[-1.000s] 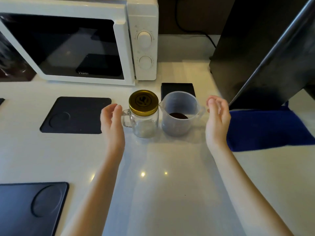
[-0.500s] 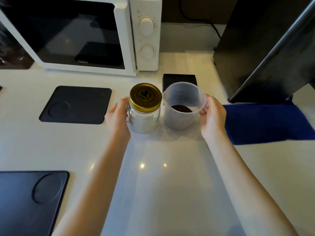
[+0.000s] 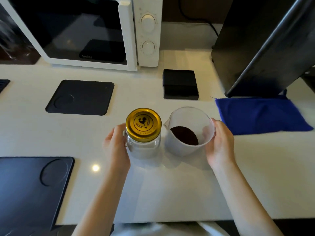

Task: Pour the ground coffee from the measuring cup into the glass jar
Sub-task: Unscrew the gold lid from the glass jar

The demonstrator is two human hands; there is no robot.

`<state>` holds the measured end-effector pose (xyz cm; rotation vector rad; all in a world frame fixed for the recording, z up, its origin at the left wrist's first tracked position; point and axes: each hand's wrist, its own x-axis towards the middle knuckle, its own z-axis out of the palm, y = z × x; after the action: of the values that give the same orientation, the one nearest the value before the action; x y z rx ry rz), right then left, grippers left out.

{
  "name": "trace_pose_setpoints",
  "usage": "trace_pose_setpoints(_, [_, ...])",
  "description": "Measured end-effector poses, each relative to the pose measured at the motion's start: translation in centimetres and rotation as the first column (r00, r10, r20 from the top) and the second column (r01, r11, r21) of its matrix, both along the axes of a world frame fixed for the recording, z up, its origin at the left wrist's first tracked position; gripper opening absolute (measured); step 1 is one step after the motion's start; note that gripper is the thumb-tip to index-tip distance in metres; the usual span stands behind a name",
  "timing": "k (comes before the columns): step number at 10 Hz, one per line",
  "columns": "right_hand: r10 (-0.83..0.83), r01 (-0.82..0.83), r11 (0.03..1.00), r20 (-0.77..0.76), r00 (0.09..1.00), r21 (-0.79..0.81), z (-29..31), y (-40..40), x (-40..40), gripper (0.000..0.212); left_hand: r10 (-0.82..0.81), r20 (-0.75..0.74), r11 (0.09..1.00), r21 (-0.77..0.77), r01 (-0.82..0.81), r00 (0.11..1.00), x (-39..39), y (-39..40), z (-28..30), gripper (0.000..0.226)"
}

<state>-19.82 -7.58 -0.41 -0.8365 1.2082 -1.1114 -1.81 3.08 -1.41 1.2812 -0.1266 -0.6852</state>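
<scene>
A clear glass jar with a handle stands upright on the white counter, its gold lid screwed on top. My left hand wraps the jar's left side at the handle. Just to its right stands a translucent plastic measuring cup, spout toward the jar, with dark ground coffee covering its bottom. My right hand grips the cup's right side; the cup's handle is hidden behind that hand.
A white microwave stands at the back, a small black box behind the cup. Black mats lie left, another at front left. A blue cloth lies right, under a tall black appliance.
Both hands closed in from either side and took hold, left on the jar, right on the cup. Jar and cup have come toward me, away from the black box.
</scene>
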Motion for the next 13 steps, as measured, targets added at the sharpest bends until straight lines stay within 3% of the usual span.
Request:
trace_pose_setpoints(1, [0.021,-0.028,0.994,-0.073,0.997,-0.103,-2.0,0.5,-0.3,0.032,-0.011,-0.026,1.0,0.009,0.011,1.0,-0.2,0.3,-0.4,0.037])
trace_pose_setpoints(2, [0.007,-0.009,0.997,-0.019,1.0,-0.08,-1.7,0.7,-0.2,0.034,-0.011,-0.018,1.0,-0.011,0.011,1.0,-0.1,0.4,-0.5,0.033])
trace_pose_setpoints(4, [0.026,-0.025,1.0,0.061,0.998,-0.01,-0.7,1.1,-0.2,0.032,0.0,-0.001,1.0,0.021,0.0,1.0,0.0,0.2,-0.7,0.052])
trace_pose_setpoints(6, [0.192,-0.268,0.936,-0.307,0.932,-0.228,0.8,0.6,-1.3,0.02,-0.053,0.073,0.997,0.068,0.048,0.996,0.3,1.0,-0.9,0.031])
trace_pose_setpoints(7, [0.215,-0.435,0.805,-0.485,0.848,-0.404,2.3,0.1,-1.6,0.01,-0.122,0.165,0.99,0.091,0.108,0.979,-0.1,1.6,-0.8,0.033])
trace_pose_setpoints(8, [0.233,-0.634,0.582,-0.643,0.73,-0.509,4.3,0.1,-0.4,0.022,-0.192,0.364,0.981,0.093,0.17,0.911,-0.6,2.6,-1.3,0.044])
trace_pose_setpoints(9, [0.249,-0.807,0.362,-0.786,0.566,-0.467,5.8,0.9,2.2,0.045,-0.286,0.48,0.958,0.171,0.231,0.829,-0.8,4.0,-3.0,0.063])
trace_pose_setpoints(10, [0.166,-0.917,0.182,-0.908,0.385,-0.355,6.2,1.9,4.7,0.065,-0.373,0.49,0.927,0.214,0.306,0.788,-0.7,4.7,-3.9,0.083])
trace_pose_setpoints(11, [0.012,-0.958,0.077,-0.96,0.279,-0.277,6.2,2.3,6.4,0.075,-0.401,0.502,0.915,0.246,0.319,0.766,-0.6,4.7,-3.9,0.098])
trace_pose_setpoints(12, [-0.062,-0.97,0.056,-0.97,0.235,-0.238,6.2,2.3,7.4,0.076,-0.411,0.499,0.91,0.279,0.308,0.763,-0.7,4.6,-3.8,0.103])
trace_pose_setpoints(13, [0.016,-0.969,0.036,-0.969,0.246,-0.245,6.5,2.2,7.7,0.072,-0.403,0.495,0.911,0.3,0.285,0.77,-0.7,4.6,-3.8,0.103])
